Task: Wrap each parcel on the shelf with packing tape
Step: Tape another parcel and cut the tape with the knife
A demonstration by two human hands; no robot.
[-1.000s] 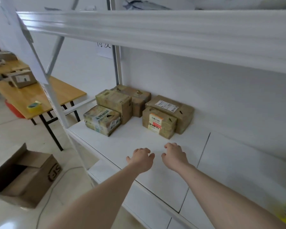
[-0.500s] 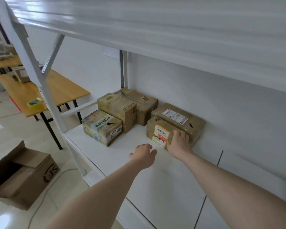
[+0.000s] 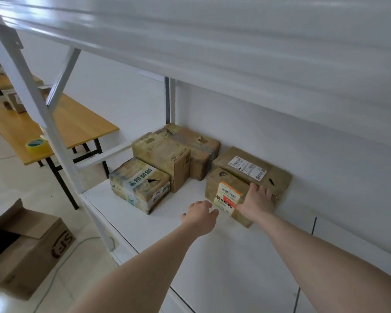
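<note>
Small brown cardboard parcel with orange-edged label point(image 3: 229, 195): right hand point(image 3: 256, 202) laid on its top right, fingers curled over; left hand point(image 3: 200, 214) just left, relaxed, empty.

My right grip point(image 3: 256, 203) rests on the top front corner of the orange-labelled parcel point(image 3: 226, 195) on the white shelf point(image 3: 167, 222). My left grip point(image 3: 200, 214), fingers loosely curled, hovers just beside its front face. Tape roll point(image 3: 36, 146) lies on the table point(image 3: 77, 125).
</note>
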